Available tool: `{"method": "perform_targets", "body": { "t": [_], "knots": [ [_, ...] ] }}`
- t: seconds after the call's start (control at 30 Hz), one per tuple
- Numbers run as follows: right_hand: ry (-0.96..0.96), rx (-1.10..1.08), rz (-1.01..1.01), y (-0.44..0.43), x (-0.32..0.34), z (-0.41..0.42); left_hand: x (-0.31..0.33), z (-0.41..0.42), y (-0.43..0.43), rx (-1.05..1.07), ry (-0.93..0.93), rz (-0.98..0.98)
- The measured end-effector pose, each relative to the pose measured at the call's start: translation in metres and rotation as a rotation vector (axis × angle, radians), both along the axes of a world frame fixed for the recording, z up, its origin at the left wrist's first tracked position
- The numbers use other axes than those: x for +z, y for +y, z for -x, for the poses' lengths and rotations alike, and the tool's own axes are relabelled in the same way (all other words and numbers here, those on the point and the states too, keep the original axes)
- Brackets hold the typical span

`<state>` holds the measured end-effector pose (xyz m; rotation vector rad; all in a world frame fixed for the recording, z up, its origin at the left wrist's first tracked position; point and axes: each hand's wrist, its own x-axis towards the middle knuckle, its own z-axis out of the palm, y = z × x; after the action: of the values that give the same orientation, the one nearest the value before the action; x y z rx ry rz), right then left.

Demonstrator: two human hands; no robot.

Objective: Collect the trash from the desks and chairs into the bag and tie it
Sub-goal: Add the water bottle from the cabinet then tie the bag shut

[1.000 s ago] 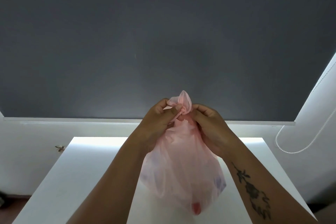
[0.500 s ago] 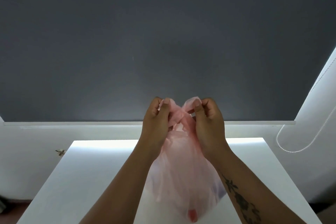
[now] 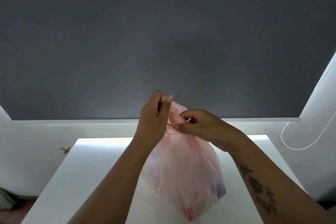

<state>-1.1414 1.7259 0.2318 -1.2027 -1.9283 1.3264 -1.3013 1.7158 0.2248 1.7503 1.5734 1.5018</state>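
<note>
Where the two hands were level and pulling apart half a second ago, they now sit at different heights: the left hand has risen and the right hand has dropped and come across toward it. This suggests the knot is partly formed and a further crossing or tuck is under way, so the task appears to be in its final step, tying, with collection already done.

Behind everything, a large dark grey roller blind fills the far wall: flat, matte, with a straight pale bottom bar. Below it stands a white desk, smooth and slightly glossy, with squared edges.

The bag rests on the desk, near its middle. It is thin, translucent pink film, creased and sagging, with dim shapes of its contents showing low down.

The left hand pinches a bag ear between thumb and fingertips, held up. The right hand pinches the other ear lower, fingers curled in.

At far right, a white beaded cord hangs in a loop.
</note>
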Motion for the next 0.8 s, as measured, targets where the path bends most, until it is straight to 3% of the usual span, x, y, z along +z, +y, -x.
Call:
{"method": "perform_targets", "body": {
  "t": [0.17, 0.33, 0.4, 0.47, 0.57, 0.67, 0.73, 0.8],
  "knots": [
    [0.135, -0.013, 0.048, 0.002, -0.005, 0.000, 0.005, 0.006, 0.000, -0.073, 0.032, 0.083],
    [0.429, -0.067, 0.304, 0.004, -0.008, -0.003, 0.017, 0.011, -0.001, -0.167, -0.019, 0.248],
    [0.475, -0.074, 0.334, 0.003, -0.008, -0.005, 0.020, 0.014, 0.000, -0.230, -0.089, 0.341],
    [0.443, -0.078, 0.331, 0.000, -0.008, -0.007, 0.021, 0.016, 0.002, -0.205, -0.043, 0.415],
    [0.318, -0.216, 0.157, -0.004, -0.015, -0.009, 0.022, 0.013, 0.003, -0.165, -0.051, 0.403],
    [0.412, -0.480, -0.275, -0.018, -0.022, -0.007, 0.023, 0.009, 0.004, -0.198, -0.218, 0.475],
    [0.258, -0.429, -0.580, -0.026, -0.027, -0.004, 0.025, 0.008, 0.004, -0.235, -0.333, 0.531],
    [0.041, -0.313, -0.723, -0.025, -0.037, -0.001, 0.025, 0.007, 0.004, -0.245, -0.400, 0.576]
  ]
}}
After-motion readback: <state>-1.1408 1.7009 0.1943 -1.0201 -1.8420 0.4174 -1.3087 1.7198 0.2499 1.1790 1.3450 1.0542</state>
